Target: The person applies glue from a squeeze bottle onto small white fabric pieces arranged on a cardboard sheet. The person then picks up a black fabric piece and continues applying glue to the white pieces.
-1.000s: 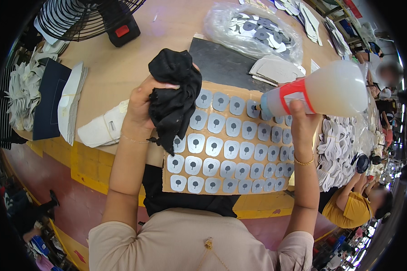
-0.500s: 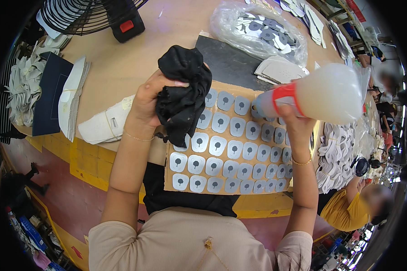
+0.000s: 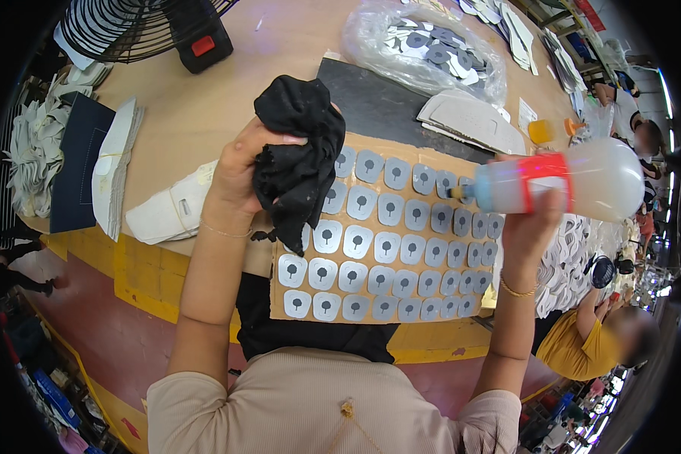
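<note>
My left hand (image 3: 242,163) is closed round a bunched black cloth (image 3: 299,147), held over the left side of a cardboard sheet (image 3: 371,291). Rows of small pale grey pieces (image 3: 353,276), each with a dark tree-like mark, lie on that sheet. In my right hand (image 3: 531,231) is a translucent squeeze bottle (image 3: 601,178) with a red label band, tipped on its side. Its blue-collared nozzle points left, above the pieces in the upper right rows. Whether the tip touches a piece, I cannot tell. The cloth hides part of the sheet's left edge.
Behind the sheet lies a dark mat (image 3: 371,94), with a clear plastic bag (image 3: 363,38) of cut pieces beyond. A fan (image 3: 200,38) stands far left. White stacked pieces (image 3: 178,204) lie left, more (image 3: 564,257) at right. A person in a yellow top (image 3: 571,344) sits at right.
My right hand has shifted right with the bottle, which now lies more level. The view has moved slightly; my left hand still grips the cloth in much the same place.
</note>
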Available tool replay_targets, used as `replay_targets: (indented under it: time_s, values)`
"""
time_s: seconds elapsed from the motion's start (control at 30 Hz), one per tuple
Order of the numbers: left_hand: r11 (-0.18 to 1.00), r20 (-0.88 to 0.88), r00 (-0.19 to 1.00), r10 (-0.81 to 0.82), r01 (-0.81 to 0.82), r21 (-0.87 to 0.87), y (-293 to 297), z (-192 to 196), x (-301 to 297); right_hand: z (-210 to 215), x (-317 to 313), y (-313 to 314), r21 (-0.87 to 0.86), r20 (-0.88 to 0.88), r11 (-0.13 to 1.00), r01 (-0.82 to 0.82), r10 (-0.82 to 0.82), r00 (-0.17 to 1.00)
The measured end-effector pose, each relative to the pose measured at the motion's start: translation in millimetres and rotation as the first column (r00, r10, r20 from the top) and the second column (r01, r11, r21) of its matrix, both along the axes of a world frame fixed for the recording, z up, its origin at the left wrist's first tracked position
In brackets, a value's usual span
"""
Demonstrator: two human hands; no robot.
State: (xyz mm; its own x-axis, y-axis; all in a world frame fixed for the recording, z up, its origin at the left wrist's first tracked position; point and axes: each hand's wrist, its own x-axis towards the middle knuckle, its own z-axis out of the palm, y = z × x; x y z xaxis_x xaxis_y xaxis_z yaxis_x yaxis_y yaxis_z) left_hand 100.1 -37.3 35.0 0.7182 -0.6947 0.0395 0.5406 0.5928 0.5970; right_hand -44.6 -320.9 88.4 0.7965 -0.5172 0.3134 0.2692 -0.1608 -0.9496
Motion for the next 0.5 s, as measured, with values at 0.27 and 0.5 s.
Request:
replay_targets:
  time_s: [0.27,0.5]
  values:
    - [0.999,-0.062,0.998,0.032,-0.032,0.004,3,6,-4,-21,-1,13,-0.286,-0.196,0.956,-0.071,0.014,0.981]
    - [1.000,-0.066,0.998,0.016,-0.015,0.007,2,1,-2,-26,0,12,-0.477,-0.216,0.871,-0.117,0.013,0.976]
